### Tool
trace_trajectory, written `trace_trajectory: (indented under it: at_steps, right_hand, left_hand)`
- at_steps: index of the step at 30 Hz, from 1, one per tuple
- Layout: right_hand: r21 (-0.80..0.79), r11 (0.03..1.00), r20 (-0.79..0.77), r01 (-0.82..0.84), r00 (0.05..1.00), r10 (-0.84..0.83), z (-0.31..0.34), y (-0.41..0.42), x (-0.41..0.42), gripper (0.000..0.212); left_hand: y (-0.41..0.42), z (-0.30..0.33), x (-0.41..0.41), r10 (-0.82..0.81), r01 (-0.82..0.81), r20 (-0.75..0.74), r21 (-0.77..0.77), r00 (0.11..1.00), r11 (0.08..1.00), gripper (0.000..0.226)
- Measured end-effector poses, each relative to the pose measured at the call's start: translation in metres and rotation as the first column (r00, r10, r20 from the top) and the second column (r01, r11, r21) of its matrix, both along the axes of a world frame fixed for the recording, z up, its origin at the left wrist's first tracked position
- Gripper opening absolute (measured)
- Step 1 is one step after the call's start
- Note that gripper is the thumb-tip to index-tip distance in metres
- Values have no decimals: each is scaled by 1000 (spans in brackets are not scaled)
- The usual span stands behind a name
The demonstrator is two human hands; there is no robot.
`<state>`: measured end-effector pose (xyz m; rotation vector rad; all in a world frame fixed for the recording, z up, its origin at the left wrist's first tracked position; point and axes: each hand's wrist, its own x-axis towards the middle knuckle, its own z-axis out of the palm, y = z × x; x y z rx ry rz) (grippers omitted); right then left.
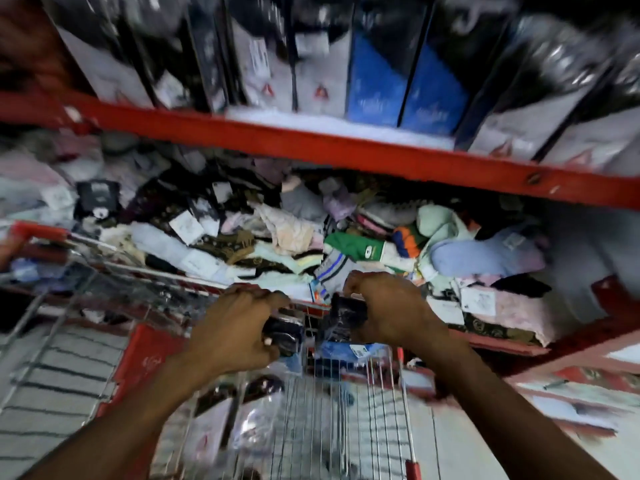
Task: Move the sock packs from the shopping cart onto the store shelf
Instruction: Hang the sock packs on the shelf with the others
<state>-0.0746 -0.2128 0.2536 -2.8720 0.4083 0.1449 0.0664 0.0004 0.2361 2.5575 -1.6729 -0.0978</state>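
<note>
The frame is blurred by motion. My left hand [239,327] grips a dark sock pack [282,336] over the far end of the wire shopping cart [346,410]. My right hand [384,310] holds a second dark, plastic-wrapped sock pack [341,315] beside it. Both hands hover just in front of the lower store shelf [502,344], which is heaped with loose socks [311,237]. More sock packs [214,424] lie in the cart under my left forearm.
A red shelf beam [311,147] crosses above, with upright boxed sock packs [374,81] in grey, black and blue standing on it. A second cart with a red handle [38,233] is at the left. Tiled floor shows below left.
</note>
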Motion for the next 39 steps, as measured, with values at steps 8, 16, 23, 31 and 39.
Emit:
trace_trajectory:
  at_steps: [8, 16, 23, 31, 39]
  right_hand:
    - [-152, 986, 284, 71, 959, -25, 173, -20, 8, 59]
    - [-203, 955, 445, 215, 890, -105, 282, -55, 10, 50]
    - [-260, 931, 374, 257, 916, -148, 316, -91, 42, 69]
    - [-256, 934, 165, 249, 963, -212, 309, -133, 85, 51]
    - [-380, 896, 97, 231, 973, -210, 283, -163, 96, 85]
  left_hand:
    - [-27, 162, 24, 21, 11, 191, -166, 981, 986, 77]
    - [-78, 269, 43, 29, 74, 272, -360, 962, 930, 67]
    - [-149, 298, 62, 18, 83, 247, -388, 969, 918, 58]
    - [-209, 283, 79, 39, 20, 183, -311, 982, 950, 54]
    - [-232, 265, 88, -1, 35, 112, -306, 994, 952, 50]
